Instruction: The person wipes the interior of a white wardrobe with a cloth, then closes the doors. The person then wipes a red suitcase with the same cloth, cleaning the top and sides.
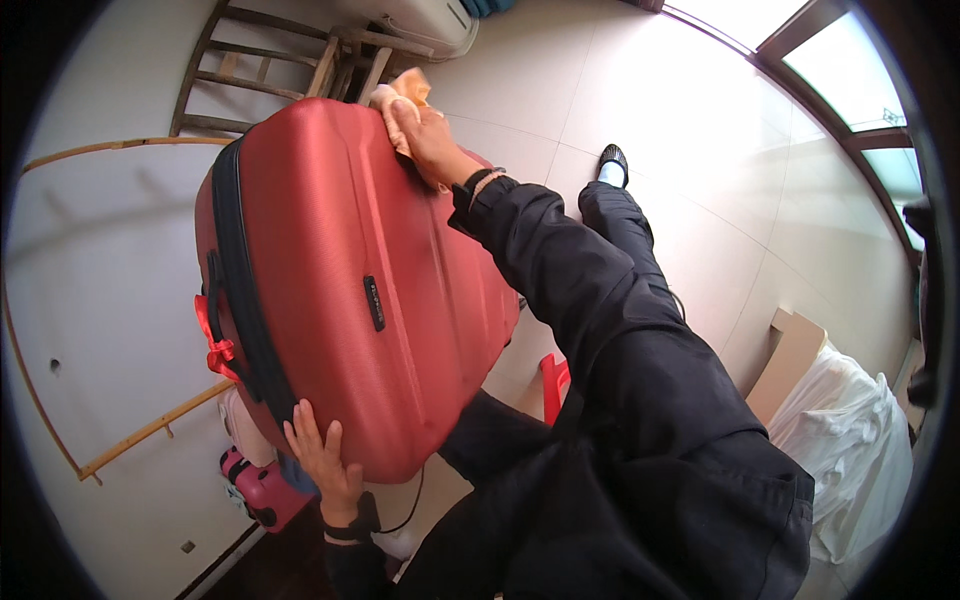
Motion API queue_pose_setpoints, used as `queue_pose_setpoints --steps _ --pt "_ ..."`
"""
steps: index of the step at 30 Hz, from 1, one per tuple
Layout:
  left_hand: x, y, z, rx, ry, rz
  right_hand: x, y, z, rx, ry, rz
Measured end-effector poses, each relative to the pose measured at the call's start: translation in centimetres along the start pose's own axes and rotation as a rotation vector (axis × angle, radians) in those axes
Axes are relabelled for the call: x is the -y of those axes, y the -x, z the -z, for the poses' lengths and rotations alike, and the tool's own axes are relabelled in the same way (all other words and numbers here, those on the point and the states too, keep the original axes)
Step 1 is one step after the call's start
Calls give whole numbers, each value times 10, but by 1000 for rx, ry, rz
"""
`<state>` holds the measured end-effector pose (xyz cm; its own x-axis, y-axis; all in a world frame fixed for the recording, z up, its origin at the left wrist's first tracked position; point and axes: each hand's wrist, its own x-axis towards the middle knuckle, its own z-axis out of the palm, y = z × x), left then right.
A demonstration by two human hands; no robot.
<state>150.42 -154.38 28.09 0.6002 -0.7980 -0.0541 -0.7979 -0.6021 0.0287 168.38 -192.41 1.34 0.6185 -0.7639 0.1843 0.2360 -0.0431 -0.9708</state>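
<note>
A large red hard-shell suitcase (330, 250) fills the left middle of the view, with a black zipper band and a side handle. A red ribbon (219, 352) is tied at that handle. My right hand (428, 145) presses an orange-tan cloth (398, 100) against the suitcase's far right edge, fingers closed over it. My left hand (328, 465) rests on the near left corner of the shell, fingers spread and holding nothing. The suitcase's underside and far side are hidden.
Behind the suitcase stand a wooden chair (250, 60) and a white plastic bin (430, 22). A smaller pink suitcase (270, 490) is at the lower left. A red plastic piece (553, 385) shows near my legs. White plastic sheeting (835, 430) covers something at the right.
</note>
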Motion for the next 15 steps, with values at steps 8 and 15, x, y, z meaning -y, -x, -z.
queue_pose_setpoints --steps 8,15 --pt "3 -1 -5 -36 -5 -7 15 127 10 -38 182 -114" --pt "3 -2 -6 -50 -1 40 75 295 49 240 75 -185"
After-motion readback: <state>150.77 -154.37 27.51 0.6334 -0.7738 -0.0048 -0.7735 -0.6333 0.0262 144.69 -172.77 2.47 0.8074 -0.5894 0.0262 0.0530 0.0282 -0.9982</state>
